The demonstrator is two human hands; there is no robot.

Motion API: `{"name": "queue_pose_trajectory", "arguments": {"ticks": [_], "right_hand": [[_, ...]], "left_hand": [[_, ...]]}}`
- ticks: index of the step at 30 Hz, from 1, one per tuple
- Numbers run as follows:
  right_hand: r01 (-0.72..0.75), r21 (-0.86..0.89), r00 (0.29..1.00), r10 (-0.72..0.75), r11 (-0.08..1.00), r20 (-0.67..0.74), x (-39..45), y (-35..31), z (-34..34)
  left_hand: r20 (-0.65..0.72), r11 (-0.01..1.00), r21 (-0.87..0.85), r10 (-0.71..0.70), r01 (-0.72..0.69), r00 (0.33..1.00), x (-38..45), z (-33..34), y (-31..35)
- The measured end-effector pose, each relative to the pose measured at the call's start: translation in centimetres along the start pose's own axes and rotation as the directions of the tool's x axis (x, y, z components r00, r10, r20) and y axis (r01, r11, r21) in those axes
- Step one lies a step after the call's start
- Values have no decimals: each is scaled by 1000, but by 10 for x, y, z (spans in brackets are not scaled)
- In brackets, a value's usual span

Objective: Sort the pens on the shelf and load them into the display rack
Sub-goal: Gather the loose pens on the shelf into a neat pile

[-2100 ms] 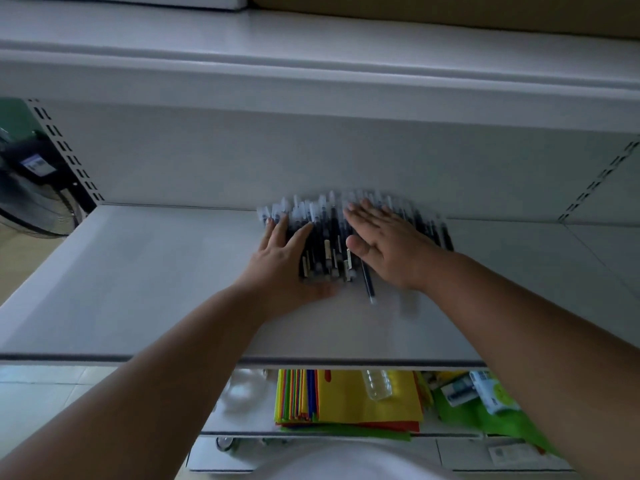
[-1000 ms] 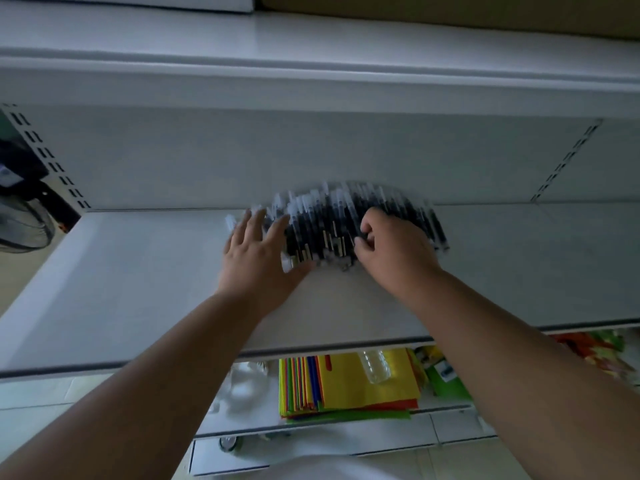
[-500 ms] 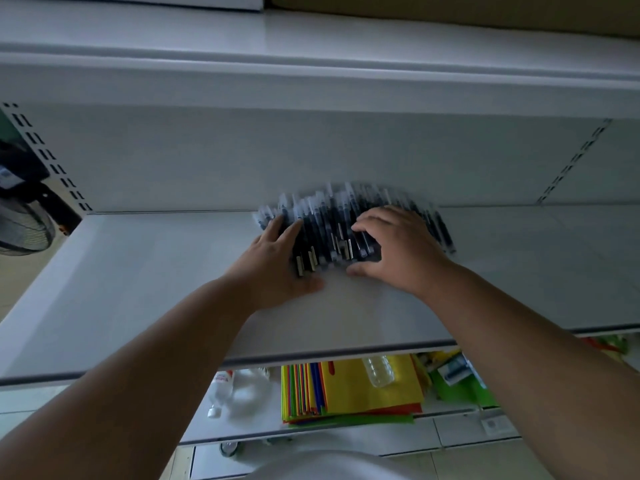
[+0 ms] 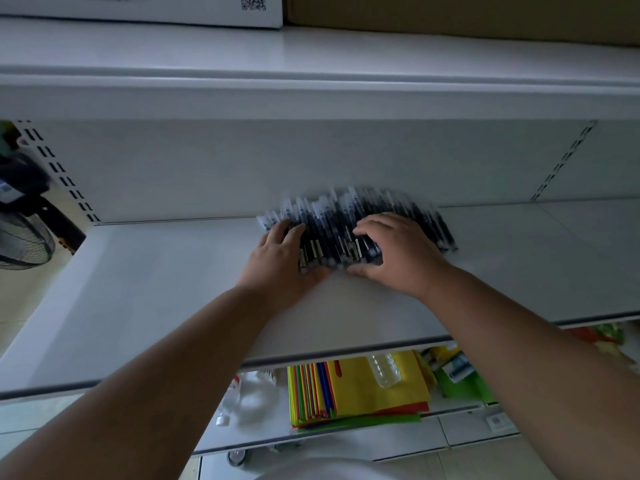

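Together, both hands rested on a pile of dark pens (image 4: 349, 223) lying at the back of the white shelf (image 4: 156, 289), against its rear panel. The left hand (image 4: 280, 261) lay flat, fingers straight, over the pile's left end. The right hand (image 4: 398, 254) arched over the right part, fingers bent onto the pens.

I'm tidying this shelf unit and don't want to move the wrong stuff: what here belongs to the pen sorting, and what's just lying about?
Part of the job:
pens, on the shelf
left hand
right hand

Just lying about:
coloured folders
plastic bottle
fan
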State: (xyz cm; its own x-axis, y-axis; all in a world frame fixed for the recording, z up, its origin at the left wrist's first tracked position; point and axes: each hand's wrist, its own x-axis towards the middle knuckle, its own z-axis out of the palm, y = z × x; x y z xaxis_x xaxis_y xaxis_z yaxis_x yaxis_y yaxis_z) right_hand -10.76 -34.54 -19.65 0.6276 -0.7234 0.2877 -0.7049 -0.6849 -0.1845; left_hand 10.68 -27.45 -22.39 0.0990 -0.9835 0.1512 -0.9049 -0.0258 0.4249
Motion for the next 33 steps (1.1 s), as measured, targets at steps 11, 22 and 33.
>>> {"name": "queue_pose_trajectory", "arguments": {"ticks": [11, 22, 33], "right_hand": [[-89, 150, 964, 123, 985, -237, 10, -18, -31], [-159, 156, 986, 149, 975, 74, 26, -37, -18], [-388, -81, 899, 397, 918, 188, 51, -59, -3]], "left_hand": [[-163, 998, -43, -52, 46, 985, -18, -2, 8], [-109, 928, -22, -372, 372, 922, -4, -15, 9], [29, 935, 60, -351, 349, 936, 8, -23, 6]]}}
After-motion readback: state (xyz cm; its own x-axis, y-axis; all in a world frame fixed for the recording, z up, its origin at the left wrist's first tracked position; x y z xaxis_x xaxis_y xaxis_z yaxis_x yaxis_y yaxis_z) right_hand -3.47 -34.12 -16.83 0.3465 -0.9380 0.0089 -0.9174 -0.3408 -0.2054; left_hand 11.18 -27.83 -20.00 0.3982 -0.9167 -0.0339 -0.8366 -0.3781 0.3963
